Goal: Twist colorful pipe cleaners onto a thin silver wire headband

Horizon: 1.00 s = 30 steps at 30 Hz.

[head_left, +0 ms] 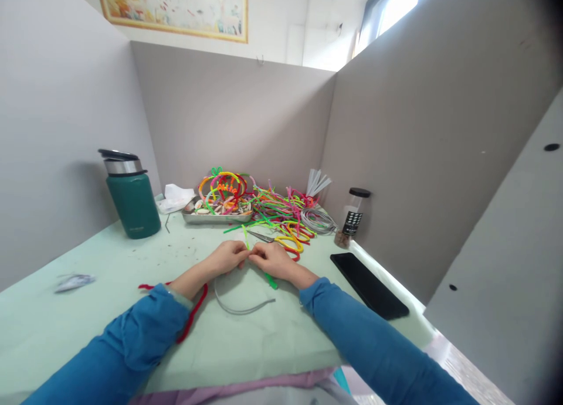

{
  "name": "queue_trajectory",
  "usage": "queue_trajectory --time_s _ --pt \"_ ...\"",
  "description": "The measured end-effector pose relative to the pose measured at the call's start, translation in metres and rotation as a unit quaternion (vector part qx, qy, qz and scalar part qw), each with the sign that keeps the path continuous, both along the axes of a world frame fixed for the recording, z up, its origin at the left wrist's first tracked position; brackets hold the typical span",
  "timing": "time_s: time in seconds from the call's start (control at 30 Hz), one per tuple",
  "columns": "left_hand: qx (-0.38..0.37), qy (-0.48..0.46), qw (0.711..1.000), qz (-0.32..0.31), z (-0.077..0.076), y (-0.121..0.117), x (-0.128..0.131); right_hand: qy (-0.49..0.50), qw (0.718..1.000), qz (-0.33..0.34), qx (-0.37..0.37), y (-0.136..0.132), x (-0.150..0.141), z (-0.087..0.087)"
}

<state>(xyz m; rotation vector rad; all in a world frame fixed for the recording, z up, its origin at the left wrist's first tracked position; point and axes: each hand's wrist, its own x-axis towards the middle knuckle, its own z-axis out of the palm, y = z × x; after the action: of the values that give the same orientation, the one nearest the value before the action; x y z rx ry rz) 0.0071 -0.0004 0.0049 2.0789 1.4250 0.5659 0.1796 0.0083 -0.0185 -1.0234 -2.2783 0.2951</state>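
My left hand [227, 257] and my right hand [273, 259] meet over the middle of the table, fingertips pinched close together. A yellow-green pipe cleaner [246, 236] sticks up from between the fingers, and a darker green piece [271, 281] comes out below my right hand. Whether these are one piece is hidden by the fingers. A thin grey cord [241, 312] curves on the table below my hands, its upper end near my left hand. Under my left forearm lies a bent red pipe cleaner [193, 322]. Scissors [260, 236] with yellow-red handles lie just beyond my hands.
Behind stand a metal tray [215, 219] with pipe-cleaner shapes and a heap of colourful pipe cleaners [281, 204]. A coil of grey cord [319, 221], a clear bottle [353, 217] and a black phone [369, 285] are right. A green flask [133, 203] and a crumpled wrapper [74, 282] are left.
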Motion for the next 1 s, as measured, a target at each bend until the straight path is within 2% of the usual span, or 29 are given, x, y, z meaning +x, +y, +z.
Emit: queue_trajectory --time_s 0.3,1.0 --pt "0.012 -0.001 1.0 0.002 0.0097 -0.0091 0.0035 -0.008 1.0 -0.006 0.006 -0.001 -0.0002 0.0011" --pt "0.005 0.004 1.0 -0.003 0.0058 -0.0054 0.0017 -0.011 1.0 -0.007 0.004 -0.0017 0.0001 0.0018"
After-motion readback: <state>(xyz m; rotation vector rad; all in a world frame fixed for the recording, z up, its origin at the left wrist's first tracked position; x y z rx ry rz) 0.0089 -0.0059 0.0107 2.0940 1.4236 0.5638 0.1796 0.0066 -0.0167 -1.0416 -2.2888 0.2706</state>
